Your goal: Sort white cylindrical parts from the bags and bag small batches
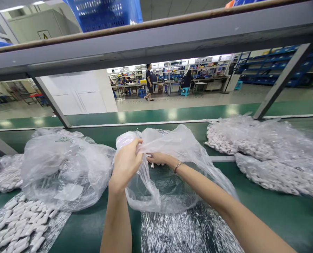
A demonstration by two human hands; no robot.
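Note:
In the middle of the head view a clear plastic bag (177, 140) lies with its mouth spread toward me. My left hand (128, 160) is closed on the upper left edge of that bag. Through the opening reaches my right hand (158, 158), wearing a bracelet at the wrist. Its fingers are bent around or against small white pieces (152, 165) inside; the bag and the hand partly hide them. Below the bag mouth lies a crinkled clear sheet (185, 232) on the green table surface (88, 228).
At left rest a puffed clear bag (67, 172) and rows of white parts (19, 225) on wrinkled film. Bags packed with white pieces (272, 154) lie at right. An overhead shelf (156, 42) carries a blue crate (106, 14). Far back, a person (149, 80) stands beside workbenches.

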